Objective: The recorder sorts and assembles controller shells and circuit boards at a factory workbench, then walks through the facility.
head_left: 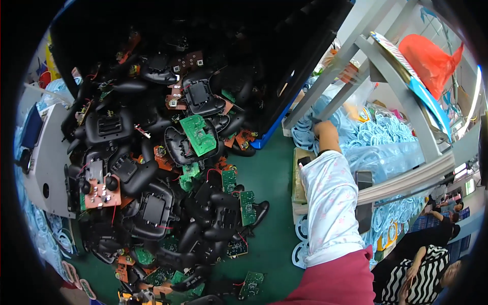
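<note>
My right arm, in a white flowered sleeve (pixel 333 203), stretches forward over the table's right side. My right hand (pixel 326 134) is beside the grey metal frame (pixel 325 94), next to light-blue plastic rings (pixel 303 133). Its fingers are mostly hidden, so I cannot see whether it holds anything. My left hand is not in view. To the left lies a large heap of black game controller shells (pixel 152 208), mixed with green circuit boards (pixel 198 134) and orange-brown boards (pixel 103 194). Some boards have thin red wires.
A dark bin with a blue edge (pixel 274 124) stands behind the heap. A grey machine housing (pixel 48 168) is at the left. Bags of light-blue rings (pixel 381 132) fill the right side behind a curved rail (pixel 386 184). A red bag (pixel 429 61) hangs above. Other people (pixel 417 264) sit at far right.
</note>
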The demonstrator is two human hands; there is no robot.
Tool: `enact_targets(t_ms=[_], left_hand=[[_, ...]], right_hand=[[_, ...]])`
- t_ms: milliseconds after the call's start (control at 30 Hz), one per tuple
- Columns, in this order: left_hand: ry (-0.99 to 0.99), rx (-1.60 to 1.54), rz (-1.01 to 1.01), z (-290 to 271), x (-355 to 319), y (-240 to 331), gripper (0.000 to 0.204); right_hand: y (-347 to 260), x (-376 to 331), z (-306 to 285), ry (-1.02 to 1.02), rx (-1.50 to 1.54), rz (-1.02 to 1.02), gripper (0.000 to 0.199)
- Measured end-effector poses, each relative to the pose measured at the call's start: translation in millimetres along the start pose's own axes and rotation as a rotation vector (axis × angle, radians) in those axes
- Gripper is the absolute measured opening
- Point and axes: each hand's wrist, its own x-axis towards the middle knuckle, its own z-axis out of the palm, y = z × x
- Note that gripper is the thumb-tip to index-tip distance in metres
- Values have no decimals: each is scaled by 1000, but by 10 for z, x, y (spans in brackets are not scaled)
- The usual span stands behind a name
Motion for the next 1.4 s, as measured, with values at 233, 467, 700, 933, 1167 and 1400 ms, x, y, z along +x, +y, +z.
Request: enact_targets(t_ms=[233,467,700,933,1167,1400], left_hand=[[-247,-170,-121,-149,129,-385,54],[-111,-389,184,-47,65,-483,25],[-587,-854,311,-341,-886,-334,59],[-497,-1094,361,-273,-1078,-308,73],[-493,-875,332,-366,-1138,-394,63],[-402,-899,197,-632,-895,-842,68]], right_hand=[[-240,-210,-246,-164,1224,150,40],[53,-1772,-141,-288,1877,58,25],[1523,-3515,-603,-1764,1406,-169,47],[1893,-4833,-307,-2028,922,-403,62],[1761,-4610,-740,-1771,302,-1131,78],[1123,-3302,-108,-1357,1004,-707,20]])
